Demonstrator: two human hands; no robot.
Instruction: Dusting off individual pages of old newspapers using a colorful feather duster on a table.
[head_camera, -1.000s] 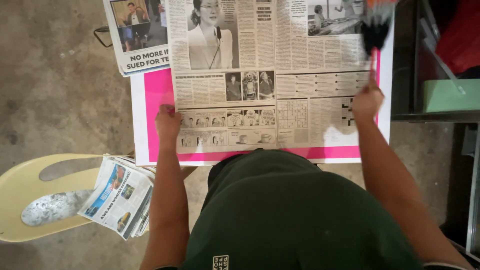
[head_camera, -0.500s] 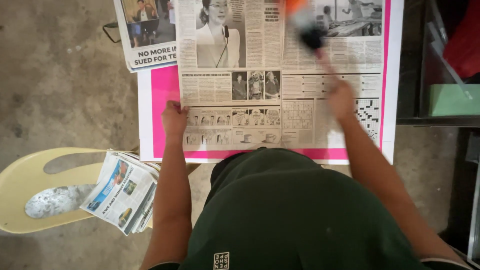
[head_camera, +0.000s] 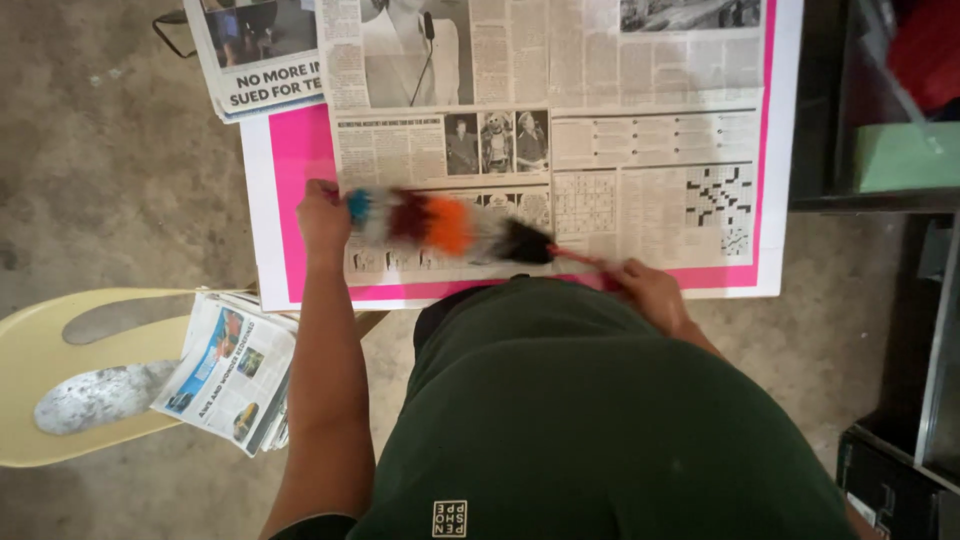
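Now right hand (head_camera: 650, 292) gripping feather duster (head_camera: 450, 224), newspaper (head_camera: 560, 150)

- One view only, from a camera worn on the person's head
- It looks almost straight down past the green shirt (head_camera: 600, 420) to the newspaper (head_camera: 560, 140) spread over the pink board (head_camera: 300, 150)
- Near enough that both forearms fill the lower frame
- The concrete floor (head_camera: 100, 150) and a yellow chair (head_camera: 60, 340) show at left, dark shelving (head_camera: 880, 200) at right
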